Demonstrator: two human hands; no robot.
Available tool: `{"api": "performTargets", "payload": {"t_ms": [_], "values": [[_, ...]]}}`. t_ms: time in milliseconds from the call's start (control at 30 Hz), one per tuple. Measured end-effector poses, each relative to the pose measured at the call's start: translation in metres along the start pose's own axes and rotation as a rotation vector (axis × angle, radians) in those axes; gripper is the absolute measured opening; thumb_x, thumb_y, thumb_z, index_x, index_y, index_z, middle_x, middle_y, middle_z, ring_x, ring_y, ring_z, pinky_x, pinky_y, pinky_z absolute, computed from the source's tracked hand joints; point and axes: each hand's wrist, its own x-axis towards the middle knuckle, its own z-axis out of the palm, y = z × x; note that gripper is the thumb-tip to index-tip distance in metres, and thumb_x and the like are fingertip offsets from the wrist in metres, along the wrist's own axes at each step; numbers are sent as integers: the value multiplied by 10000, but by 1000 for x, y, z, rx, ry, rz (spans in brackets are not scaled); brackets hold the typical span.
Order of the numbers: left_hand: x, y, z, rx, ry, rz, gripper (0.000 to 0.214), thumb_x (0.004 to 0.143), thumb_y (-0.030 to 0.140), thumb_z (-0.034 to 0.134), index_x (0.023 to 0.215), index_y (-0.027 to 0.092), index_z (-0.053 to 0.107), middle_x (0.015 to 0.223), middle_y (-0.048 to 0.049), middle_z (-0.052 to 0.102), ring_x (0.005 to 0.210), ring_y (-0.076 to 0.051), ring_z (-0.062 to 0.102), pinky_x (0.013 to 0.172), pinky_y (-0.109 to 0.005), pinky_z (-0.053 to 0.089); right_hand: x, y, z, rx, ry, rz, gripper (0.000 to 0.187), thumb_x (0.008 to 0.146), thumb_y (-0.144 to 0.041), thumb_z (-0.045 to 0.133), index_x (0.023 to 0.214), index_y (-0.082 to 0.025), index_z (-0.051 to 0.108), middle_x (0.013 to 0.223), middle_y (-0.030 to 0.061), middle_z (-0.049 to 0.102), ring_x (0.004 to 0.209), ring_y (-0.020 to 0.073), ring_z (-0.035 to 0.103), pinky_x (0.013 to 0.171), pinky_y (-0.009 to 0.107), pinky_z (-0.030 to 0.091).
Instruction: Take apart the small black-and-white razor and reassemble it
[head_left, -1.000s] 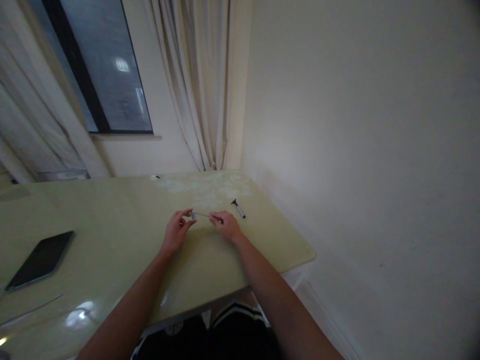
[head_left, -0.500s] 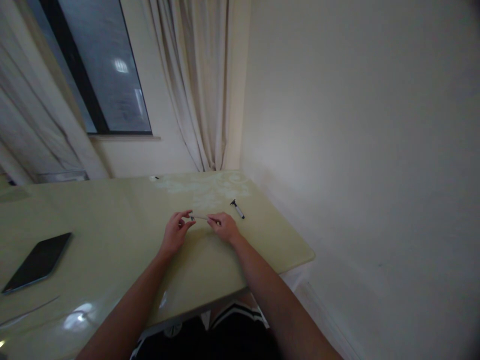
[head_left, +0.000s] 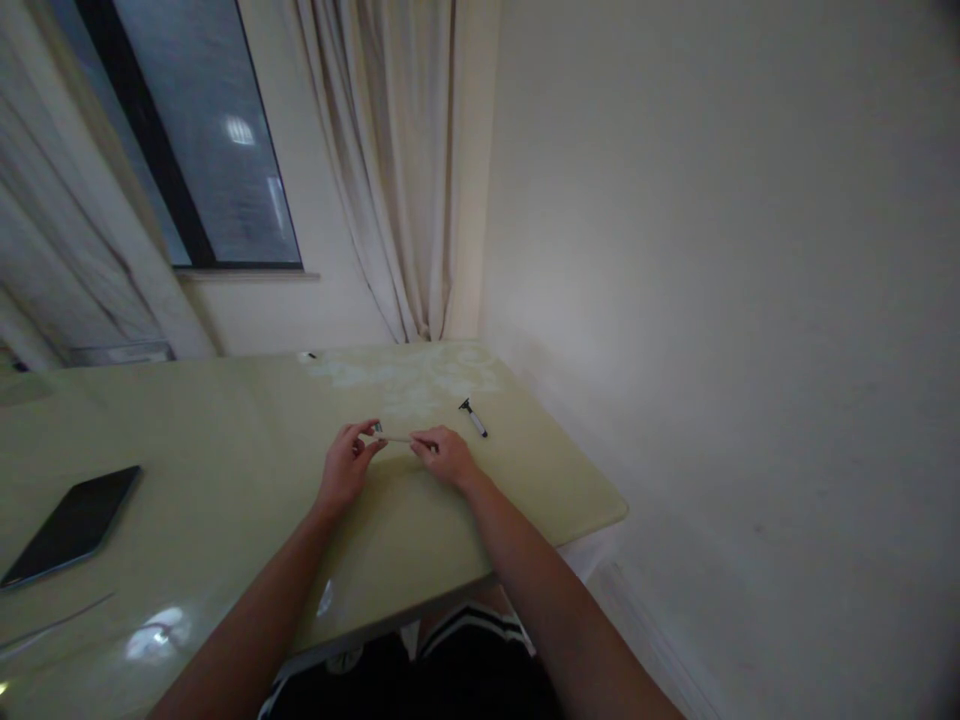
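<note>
Both my hands rest on a pale yellow-green table [head_left: 225, 440] and hold one thin pale stick-like item [head_left: 397, 438] between them. My left hand [head_left: 345, 468] pinches its left end, where a small grey tip shows. My right hand [head_left: 444, 455] pinches the right end with curled fingers. The item is too small to name. A short pen-like object [head_left: 473, 417] with a black cap and white body lies on the table just right of my right hand.
A dark tablet [head_left: 71, 525] lies flat at the table's left. A thin cable [head_left: 56, 622] runs near the front left edge. A white wall [head_left: 712, 300] borders the table on the right; a window [head_left: 202, 130] and curtains [head_left: 390, 170] stand behind.
Both hands have drifted slightly left and away with the thin item; the grip looks the same. The camera has shifted a little.
</note>
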Motion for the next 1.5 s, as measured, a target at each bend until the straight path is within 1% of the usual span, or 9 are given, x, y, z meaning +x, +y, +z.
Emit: {"api": "performTargets", "payload": {"t_ms": [300,567,700,800,1067,1167,1300,1400,1500], "values": [[-1,2,-2,21,13,0,445,807,512,667,1125,207,724,950,-35,649,602,-141,511,618,-314,495,0,-2,-1,-37,12,34,302,978,-318,651,1240,-230,773,1167,65,789,1038,213,697,934,304,500],[0,-1,-2,18,24,-8,434,799,505,676,1115,212,724,960,-37,651,603,-141,519,619,-315,497,0,-1,0,-56,28,33,291,978,-319,652,1228,-242,779,1129,62,796,1029,215,691,933,307,493],[-1,1,-2,12,28,-10,441,798,503,671,1121,208,722,961,-34,645,583,-132,500,606,-313,490,1,-1,0,-38,-19,-2,299,977,-321,656,1234,-228,777,1085,69,801,985,207,693,903,295,496],[0,2,-2,14,33,-16,446,794,505,667,1117,203,724,958,-35,644,593,-137,508,618,-319,497,1,-1,0,-49,25,34,294,979,-318,654,1225,-220,781,1124,82,794,1013,213,692,924,304,489],[0,4,-3,19,34,-25,444,784,501,671,1105,199,723,949,-33,644,591,-138,508,624,-322,493,1,0,1,-49,45,-6,278,976,-298,656,1212,-229,785,1093,70,796,987,210,678,918,303,484],[-1,5,-3,13,11,-7,440,791,492,672,1118,201,719,961,-32,639,592,-135,508,624,-318,492,2,-1,1,-34,2,-47,281,979,-308,661,1219,-226,782,1027,67,794,930,196,669,877,286,484],[-2,6,-2,17,-9,3,422,795,482,672,1119,215,715,955,-28,638,594,-137,507,625,-315,492,2,-3,0,-75,65,15,285,991,-307,648,1218,-199,783,1002,93,778,923,201,652,866,291,470],[-2,5,-2,17,-12,5,414,792,472,677,1118,220,715,956,-29,639,587,-135,498,618,-312,489,2,-4,-1,-71,21,-19,293,989,-322,658,1232,-212,777,977,83,768,908,195,640,851,284,462],[-2,5,-1,14,-15,12,404,788,467,682,1102,216,719,943,-29,636,579,-133,485,607,-308,483,2,-5,-2,-109,58,32,296,993,-314,647,1229,-194,780,1008,100,767,942,213,641,872,302,461]]}}
